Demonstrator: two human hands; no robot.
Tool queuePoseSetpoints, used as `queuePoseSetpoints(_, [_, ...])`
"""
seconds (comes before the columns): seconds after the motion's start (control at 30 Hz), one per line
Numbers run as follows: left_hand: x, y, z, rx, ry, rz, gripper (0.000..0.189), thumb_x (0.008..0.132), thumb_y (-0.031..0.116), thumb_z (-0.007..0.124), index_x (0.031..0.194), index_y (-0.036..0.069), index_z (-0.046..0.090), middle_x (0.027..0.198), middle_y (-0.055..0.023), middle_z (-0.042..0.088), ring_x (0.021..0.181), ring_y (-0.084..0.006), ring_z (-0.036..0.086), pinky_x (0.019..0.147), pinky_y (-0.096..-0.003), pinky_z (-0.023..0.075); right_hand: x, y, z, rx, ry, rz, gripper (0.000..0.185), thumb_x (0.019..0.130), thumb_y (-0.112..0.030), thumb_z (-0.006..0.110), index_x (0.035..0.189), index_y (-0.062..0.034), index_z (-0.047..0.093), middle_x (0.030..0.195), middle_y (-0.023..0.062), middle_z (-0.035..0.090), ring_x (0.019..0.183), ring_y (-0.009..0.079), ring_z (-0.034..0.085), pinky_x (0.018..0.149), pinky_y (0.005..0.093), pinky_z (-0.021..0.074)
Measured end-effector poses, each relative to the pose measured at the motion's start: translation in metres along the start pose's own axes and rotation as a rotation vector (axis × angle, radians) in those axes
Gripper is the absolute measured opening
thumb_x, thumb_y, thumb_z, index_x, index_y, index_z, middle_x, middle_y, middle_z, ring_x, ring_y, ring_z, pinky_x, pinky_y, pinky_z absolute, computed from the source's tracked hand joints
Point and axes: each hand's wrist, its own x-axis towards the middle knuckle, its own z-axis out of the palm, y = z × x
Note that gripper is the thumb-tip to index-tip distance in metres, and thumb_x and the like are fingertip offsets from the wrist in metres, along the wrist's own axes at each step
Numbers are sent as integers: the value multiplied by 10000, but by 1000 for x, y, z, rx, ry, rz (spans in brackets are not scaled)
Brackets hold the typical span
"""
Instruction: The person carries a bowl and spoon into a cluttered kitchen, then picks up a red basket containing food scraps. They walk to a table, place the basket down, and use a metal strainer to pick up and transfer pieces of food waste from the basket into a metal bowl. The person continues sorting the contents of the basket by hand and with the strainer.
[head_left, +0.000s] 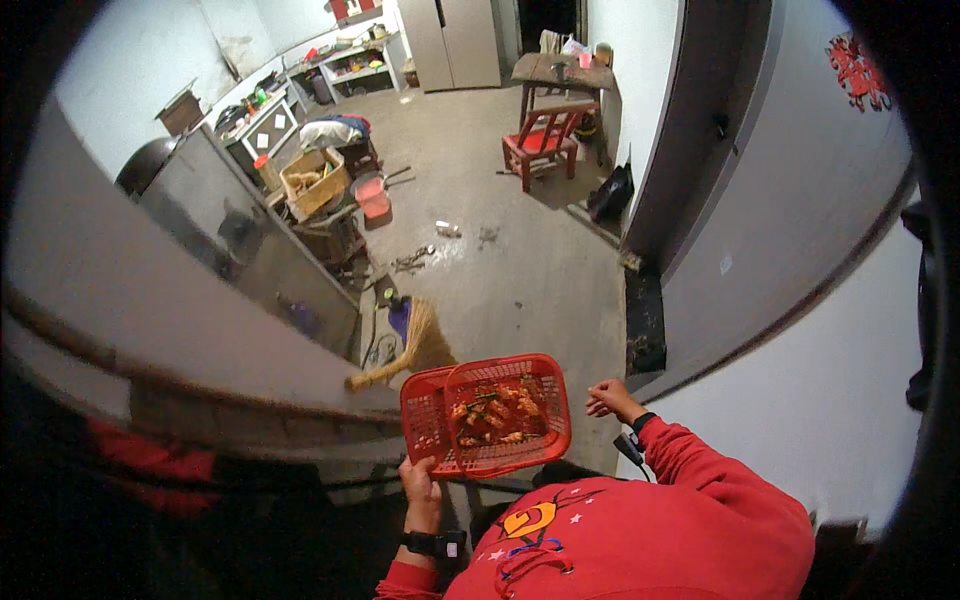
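My left hand (421, 484) grips the near left corner of a red plastic basket (559, 446) with perforated walls and a handle lying across it. Several orange-brown pieces (499, 409), too small to name exactly, and some green bits lie inside. To the right of the basket, apart from it, is my right hand (611, 399), its fingers partly curled; whether it holds anything small cannot be told. Both wrists bear dark bands.
A straw broom (420, 330) is just beyond the basket on the left. Open doors (750, 187) flank the doorway. Farther off are a red chair (540, 142), a wooden table (562, 71), a pink container (373, 196), a yellow crate (322, 195) and small items on the floor.
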Motion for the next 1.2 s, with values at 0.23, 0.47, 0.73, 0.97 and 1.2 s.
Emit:
queuePoseSetpoints(0.23, [117,30,94,-19,89,-74,273,738,-100,523,993,-27,587,934,-89,633,743,-220,625,644,-348,522,105,-74,-67,113,205,-43,275,896,-237,582,961,30,572,812,156,653,622,244,676,491,325,534])
queuePoseSetpoints(0.47, [305,26,158,-24,74,-78,435,737,-81,499,1163,2,519,992,-68,613,774,-190,605,635,-323,512,220,-105,-67,191,187,93,291,892,-219,593,945,65,554,798,159,635,639,262,667,507,337,540])
queuePoseSetpoints(0.73, [483,86,275,-165,150,-81,263,731,-78,502,960,11,595,864,-52,611,654,-172,575,501,-288,447,298,-221,-115,61,437,-11,237,909,-189,554,909,48,564,744,147,623,584,237,657,458,323,527])
queuePoseSetpoints(0.97, [609,122,346,-242,185,-23,252,683,-106,490,906,-35,584,806,-68,607,627,-203,570,533,-311,467,387,-256,-144,51,492,181,245,909,-163,531,935,78,497,761,167,606,571,270,648,429,342,520])
queuePoseSetpoints(1.2, [753,124,426,624,123,585,191,692,-108,467,829,-26,572,799,-60,568,616,-201,548,527,-328,454,579,-381,-185,-76,328,66,204,890,-155,538,851,45,523,732,169,610,567,286,652,420,349,501])
